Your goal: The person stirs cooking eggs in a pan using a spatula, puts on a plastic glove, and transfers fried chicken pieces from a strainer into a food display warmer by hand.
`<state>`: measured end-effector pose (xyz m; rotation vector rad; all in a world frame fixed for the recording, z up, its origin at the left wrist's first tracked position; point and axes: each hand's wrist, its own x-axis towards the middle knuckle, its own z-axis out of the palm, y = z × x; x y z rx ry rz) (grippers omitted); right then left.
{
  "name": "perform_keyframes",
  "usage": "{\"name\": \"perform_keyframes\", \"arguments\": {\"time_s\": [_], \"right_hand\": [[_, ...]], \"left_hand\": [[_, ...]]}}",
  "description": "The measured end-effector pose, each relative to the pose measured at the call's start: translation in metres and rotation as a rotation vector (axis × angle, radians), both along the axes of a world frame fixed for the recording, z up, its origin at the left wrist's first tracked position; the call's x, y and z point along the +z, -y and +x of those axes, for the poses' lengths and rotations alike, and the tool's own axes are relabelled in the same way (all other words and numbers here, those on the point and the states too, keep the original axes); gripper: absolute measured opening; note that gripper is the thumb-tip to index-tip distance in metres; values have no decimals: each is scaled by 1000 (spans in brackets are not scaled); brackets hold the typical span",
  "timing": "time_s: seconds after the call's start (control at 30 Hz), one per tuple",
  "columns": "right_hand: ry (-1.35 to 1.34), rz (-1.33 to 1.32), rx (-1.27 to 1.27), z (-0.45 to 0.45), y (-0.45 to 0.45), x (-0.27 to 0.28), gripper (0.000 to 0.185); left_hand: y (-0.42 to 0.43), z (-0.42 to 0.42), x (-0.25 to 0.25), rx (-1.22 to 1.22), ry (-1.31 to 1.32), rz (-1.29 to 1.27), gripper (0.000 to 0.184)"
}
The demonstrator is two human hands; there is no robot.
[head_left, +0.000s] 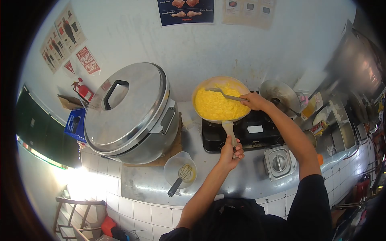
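My left hand (231, 153) is wrapped round the pale handle (228, 130) of a frying pan (196, 90) on the black gas stove (217, 144). Soft, lumpy yellow scrambled egg (219, 105) covers most of the pan's base. From the right side, my right hand (254, 101) grips a grey spatula (231, 96) by its handle. The spatula's head rests in the egg near the pan's far left side; its exact shape is hard to make out.
A large lidded metal pot (132, 104) stands left of the stove. Nearer me, a clear jug (169, 170) holds a whisk (185, 173). A wok (277, 90) sits on the stove's right side. A lidded steel container (279, 164) lies close to my right forearm.
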<state>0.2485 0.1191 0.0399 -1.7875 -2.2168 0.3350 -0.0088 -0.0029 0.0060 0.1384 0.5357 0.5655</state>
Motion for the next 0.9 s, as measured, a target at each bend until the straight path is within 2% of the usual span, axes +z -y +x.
{"name": "perform_keyframes", "arguments": {"time_s": [0.1,0.27,0.33,0.5,0.6,0.7,0.77,0.9], "right_hand": [[-36,17,67,-6,25,16,26],[341,4,-64,-29,86,88,30],[366,142,-4,-23,104,106,28],[572,158,-78,-33,148,144,34],[608,89,-39,-44,158,128,39],[567,103,-25,-65,153,81,43],[498,69,-160,-95,146,72,49],[469,225,-310,-117,96,28,47]], "left_hand": [[0,1,-3,-12,-3,1,41],[-1,-1,-3,-13,-6,-14,40],[-1,-1,2,-13,-20,-27,39],[0,-2,11,-1,-67,-38,36],[1,0,7,-1,-65,-50,36],[1,2,4,1,-56,-43,36],[1,3,3,4,-49,-34,36],[1,1,4,14,-49,-33,36]]}}
